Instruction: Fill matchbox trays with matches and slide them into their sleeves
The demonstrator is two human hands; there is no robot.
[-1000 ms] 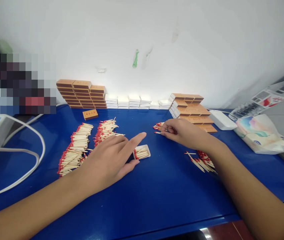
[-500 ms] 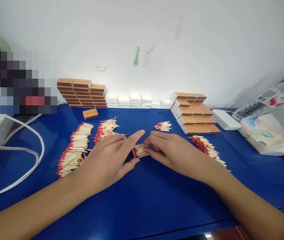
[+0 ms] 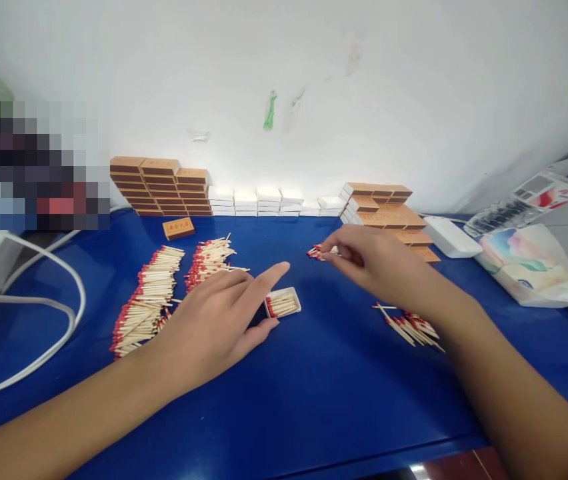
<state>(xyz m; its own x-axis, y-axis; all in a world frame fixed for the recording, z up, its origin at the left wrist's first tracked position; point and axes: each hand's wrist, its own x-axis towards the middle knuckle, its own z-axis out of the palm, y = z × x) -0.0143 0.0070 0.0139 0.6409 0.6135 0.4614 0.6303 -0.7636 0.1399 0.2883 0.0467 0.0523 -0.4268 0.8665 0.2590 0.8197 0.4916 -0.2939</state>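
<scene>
A small white matchbox tray [image 3: 291, 311] holding red-tipped matches [image 3: 280, 305] lies on the blue table. My left hand [image 3: 227, 313] rests at its left end, index finger and thumb spread around that end; whether they touch it I cannot tell. Farther back, my right hand [image 3: 364, 257] has its thumb and fingertips pinched at a small pile of matches [image 3: 315, 252], which it partly covers. Left of my left hand are a long heap of matches [image 3: 151, 293] and a second heap [image 3: 209, 260]. Another heap [image 3: 409, 327] lies beneath my right forearm.
Orange-brown matchboxes [image 3: 159, 187] are stacked against the wall, with white trays [image 3: 269, 200] beside them and more boxes [image 3: 387, 210] at right. One matchbox [image 3: 179, 228] lies apart. A white device [image 3: 451, 237] and a tissue pack [image 3: 531, 267] stand right; white cables [image 3: 77, 287] loop left.
My right hand has left the tray and moved back and right to the small match pile. The tray's right end now shows. My left hand has stayed in place.
</scene>
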